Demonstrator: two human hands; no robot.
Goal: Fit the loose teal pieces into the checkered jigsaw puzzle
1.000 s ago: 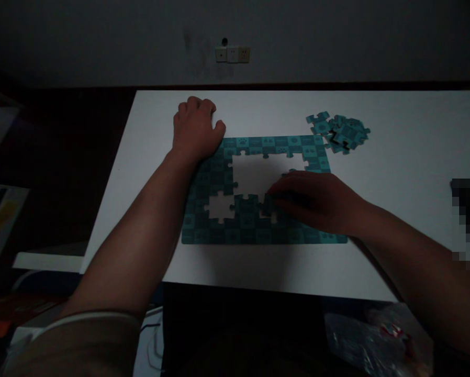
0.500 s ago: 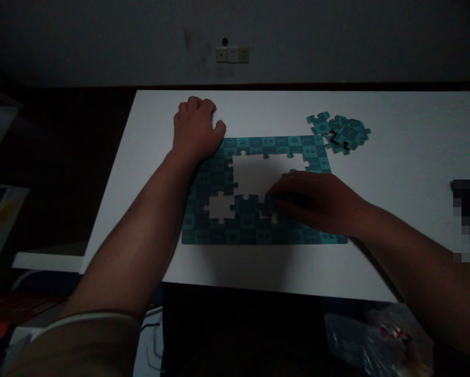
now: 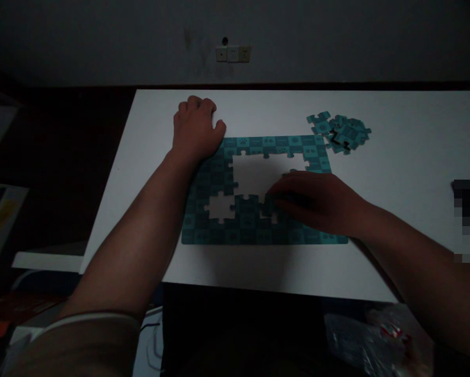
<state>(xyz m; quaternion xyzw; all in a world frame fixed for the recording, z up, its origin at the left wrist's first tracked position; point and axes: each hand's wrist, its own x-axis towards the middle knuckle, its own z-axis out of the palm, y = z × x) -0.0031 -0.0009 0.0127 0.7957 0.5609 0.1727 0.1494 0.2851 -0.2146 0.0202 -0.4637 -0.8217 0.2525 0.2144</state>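
Head view, so how does the puzzle sit relative to the hands?

— Flat on the white table, long side running left to right in front of the person. The left hand is up at its far left corner, and the right hand is over its right half. The spot that matters is the low gap: it's right by the right fingertips, a bit toward the person, so the right hand is way nearer.

Ok, and what's in the hands?

— Right one's pinched, thumb and fingers closed on what looks like a small puzzle piece, partly over that gap. Left one's got loosely curled fingers, thumb spread away, nothing visible in it. Its underside is hidden though, so no telling how hard it presses on anything.

Anything else hard to see?

— Yeah, the right hand blocks a chunk of the puzzle and most of the piece, so whether that piece is lifted or touching is anyone's guess. Dim light muddies the print too. The pile of pieces by the far right corner overlaps too much to count.
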